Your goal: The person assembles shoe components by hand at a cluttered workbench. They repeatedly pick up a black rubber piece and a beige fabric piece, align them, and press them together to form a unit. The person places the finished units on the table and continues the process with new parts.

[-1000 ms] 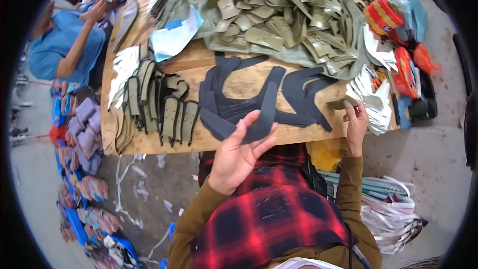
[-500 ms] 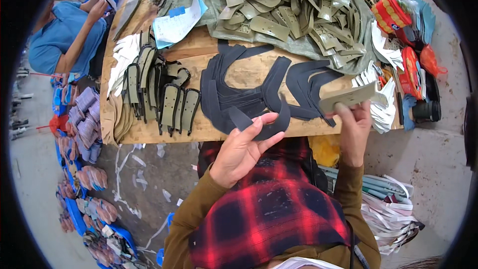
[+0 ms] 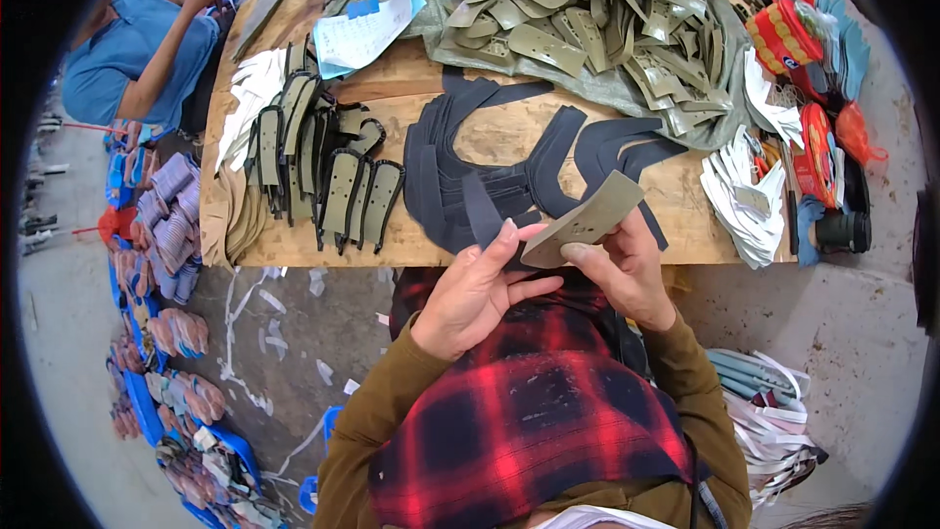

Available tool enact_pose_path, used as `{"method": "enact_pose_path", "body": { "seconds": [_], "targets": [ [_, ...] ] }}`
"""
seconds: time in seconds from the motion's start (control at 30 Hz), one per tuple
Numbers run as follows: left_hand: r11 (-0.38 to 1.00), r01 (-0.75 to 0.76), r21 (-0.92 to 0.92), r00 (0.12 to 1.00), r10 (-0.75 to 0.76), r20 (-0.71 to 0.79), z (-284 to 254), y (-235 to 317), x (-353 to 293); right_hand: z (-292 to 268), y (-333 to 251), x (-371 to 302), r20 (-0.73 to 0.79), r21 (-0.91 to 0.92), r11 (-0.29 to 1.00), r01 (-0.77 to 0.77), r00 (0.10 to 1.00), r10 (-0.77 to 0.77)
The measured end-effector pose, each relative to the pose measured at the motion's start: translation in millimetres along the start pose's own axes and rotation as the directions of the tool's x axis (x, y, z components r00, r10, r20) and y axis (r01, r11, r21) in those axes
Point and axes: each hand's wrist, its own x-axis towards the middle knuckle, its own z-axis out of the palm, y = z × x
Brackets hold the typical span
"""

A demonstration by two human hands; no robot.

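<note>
I am pinching the olive shoe piece (image 3: 583, 220) with my right hand (image 3: 627, 269), and my left hand (image 3: 480, 289) fingers are pinching a dark strip (image 3: 482, 216).

Worktop (image 3: 509, 132): cut pieces (image 3: 490, 186) are spread at centre; trimmed strips (image 3: 338, 181) are laid to their left; a heap of cutouts (image 3: 587, 10) is piled behind; paper stacks (image 3: 749, 201) are set at the right edge.

Olive-green cut piece (image 3: 584, 219), dark navy pieces (image 3: 460, 186), red-and-black plaid cloth (image 3: 529, 421).
</note>
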Motion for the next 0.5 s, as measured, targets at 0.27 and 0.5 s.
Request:
{"method": "enact_pose_path", "body": {
  "seconds": [0.27, 0.5],
  "targets": [
    [0.996, -0.065, 0.054, 0.998, 0.064, 0.024, 1.8, -2.0, 3.1, 1.7, 4.1, -8.6, -0.129, 0.114, 0.993, -0.023, 0.991, 0.038],
    [0.996, -0.085, 0.007, 0.995, 0.085, -0.048, -2.6, -1.1, 6.9, -1.9, -1.0, -1.8, -0.139, 0.02, 0.995, 0.096, 0.986, -0.092]
  ]
}}
